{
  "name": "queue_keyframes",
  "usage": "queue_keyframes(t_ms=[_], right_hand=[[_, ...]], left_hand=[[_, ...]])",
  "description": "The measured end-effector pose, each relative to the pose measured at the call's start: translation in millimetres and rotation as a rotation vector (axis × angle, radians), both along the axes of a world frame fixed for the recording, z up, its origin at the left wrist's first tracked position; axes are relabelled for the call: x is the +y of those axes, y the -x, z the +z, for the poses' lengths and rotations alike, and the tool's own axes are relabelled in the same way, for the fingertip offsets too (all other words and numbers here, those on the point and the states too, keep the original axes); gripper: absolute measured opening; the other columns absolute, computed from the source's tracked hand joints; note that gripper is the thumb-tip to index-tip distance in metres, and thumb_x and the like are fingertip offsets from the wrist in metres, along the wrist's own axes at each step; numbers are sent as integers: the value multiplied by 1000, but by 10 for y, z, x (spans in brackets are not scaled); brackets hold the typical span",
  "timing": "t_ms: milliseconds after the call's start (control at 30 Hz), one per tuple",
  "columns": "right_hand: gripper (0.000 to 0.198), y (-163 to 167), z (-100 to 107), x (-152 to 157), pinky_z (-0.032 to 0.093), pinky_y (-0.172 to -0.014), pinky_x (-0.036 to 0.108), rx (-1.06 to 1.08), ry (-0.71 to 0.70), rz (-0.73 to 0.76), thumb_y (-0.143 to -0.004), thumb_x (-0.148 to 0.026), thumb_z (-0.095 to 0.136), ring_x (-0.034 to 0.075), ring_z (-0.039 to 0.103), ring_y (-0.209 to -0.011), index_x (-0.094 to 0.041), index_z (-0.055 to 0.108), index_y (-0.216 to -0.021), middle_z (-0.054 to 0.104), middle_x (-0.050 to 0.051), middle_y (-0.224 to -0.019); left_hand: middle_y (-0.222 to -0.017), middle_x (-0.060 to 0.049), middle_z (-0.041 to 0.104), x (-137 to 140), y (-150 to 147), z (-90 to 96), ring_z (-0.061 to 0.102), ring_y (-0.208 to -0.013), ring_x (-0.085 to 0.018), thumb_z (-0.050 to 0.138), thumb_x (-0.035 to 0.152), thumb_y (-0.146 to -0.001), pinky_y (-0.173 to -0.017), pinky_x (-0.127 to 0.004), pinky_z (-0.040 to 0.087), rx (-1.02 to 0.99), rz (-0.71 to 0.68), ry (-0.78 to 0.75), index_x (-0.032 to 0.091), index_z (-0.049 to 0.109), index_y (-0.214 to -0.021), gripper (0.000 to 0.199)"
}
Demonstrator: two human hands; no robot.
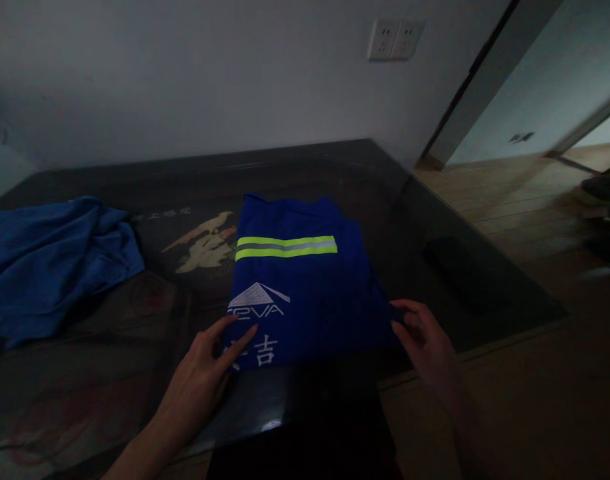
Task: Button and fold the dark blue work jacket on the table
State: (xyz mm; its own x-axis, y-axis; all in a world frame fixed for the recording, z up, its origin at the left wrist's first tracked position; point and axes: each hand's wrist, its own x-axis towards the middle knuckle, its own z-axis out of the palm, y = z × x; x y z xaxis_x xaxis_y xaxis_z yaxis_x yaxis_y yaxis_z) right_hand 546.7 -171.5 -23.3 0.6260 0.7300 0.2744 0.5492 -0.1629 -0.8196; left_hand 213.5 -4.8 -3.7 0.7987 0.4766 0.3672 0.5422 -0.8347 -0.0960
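Note:
A folded blue work garment (305,293) lies flat on the dark table in front of me. It carries a yellow-green and silver reflective stripe, a white triangular logo and white characters. My left hand (209,357) rests on its lower left corner, thumb and forefinger spread on the cloth beside the lettering. At the lower right edge is my right hand (425,337), its thumb and forefinger apart and touching the side of the fabric. Part of the lettering is covered by my left fingers.
A crumpled blue cloth (69,253) lies on the left of the dark glossy table (199,173). A dark flat object (457,270) sits on the right side. Behind is a wall with sockets (395,40); wooden floor (499,207) shows to the right.

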Motion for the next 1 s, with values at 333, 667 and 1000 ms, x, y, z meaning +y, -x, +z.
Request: queue_keyframes(t_ms=[333, 667, 1000], right_hand=[[32, 34, -100, 82, 42, -59, 27, -297, 112, -100, -83, -30, 45, 16, 52, -63, -23, 57, -112, 48, 0, -71], [28, -126, -291, 14, 44, -64, 32, -416, 48, -133, -88, -42, 48, 19, 51, -66, -22, 57, -105, 48, 1, -65], [25, 132, 411, 228, 46, -92, 40, -533, -341, -126, -93, -26, 41, 22, 53, -110, -22, 57, -112, 55, 11, -116]], left_hand=[[-149, -7, 33, 171, -72, -52, 25, -139, -23, 35, 5, -86, -113, -46, 23, 222, -232, -242, 20, 25, -146, 63], [-152, -3, 26, 144, 12, 311, 26, -139, -25, 48, 28, -89, -109, -46, 33, 273, -271, 148, 28, 17, -147, 66], [-150, -3, 31, 410, -574, 580, 27, -139, -25, 42, 33, -94, -112, -54, 22, 82, -269, 21, 31, 30, -143, 50]])
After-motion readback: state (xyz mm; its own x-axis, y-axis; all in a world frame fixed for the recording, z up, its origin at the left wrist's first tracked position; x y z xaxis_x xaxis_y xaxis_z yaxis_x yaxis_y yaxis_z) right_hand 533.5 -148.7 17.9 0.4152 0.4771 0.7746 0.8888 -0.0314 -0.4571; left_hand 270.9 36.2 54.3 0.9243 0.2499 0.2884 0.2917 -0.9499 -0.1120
